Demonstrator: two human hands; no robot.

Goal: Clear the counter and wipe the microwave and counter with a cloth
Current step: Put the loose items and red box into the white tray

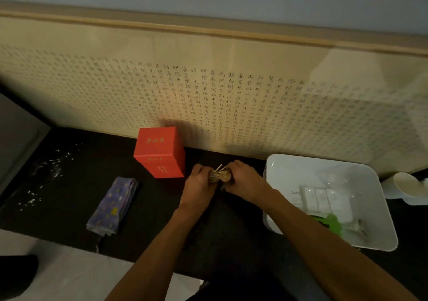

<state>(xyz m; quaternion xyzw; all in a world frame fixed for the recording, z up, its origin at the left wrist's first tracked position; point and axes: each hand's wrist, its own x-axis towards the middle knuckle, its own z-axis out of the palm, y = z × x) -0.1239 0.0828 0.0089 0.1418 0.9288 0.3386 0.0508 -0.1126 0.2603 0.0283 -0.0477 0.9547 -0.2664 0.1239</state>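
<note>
Cloth (112, 204) | left of hands | left hand (201, 182), right hand (245, 178) gripping bundle (220, 175)

Dim warm light, soft overall blur, wide-angle bending at edges, red box (159, 151) shadowing the wall behind

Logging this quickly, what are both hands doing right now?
Left hand: closed on the bundle of sticks.
Right hand: closed on the same bundle.
</note>
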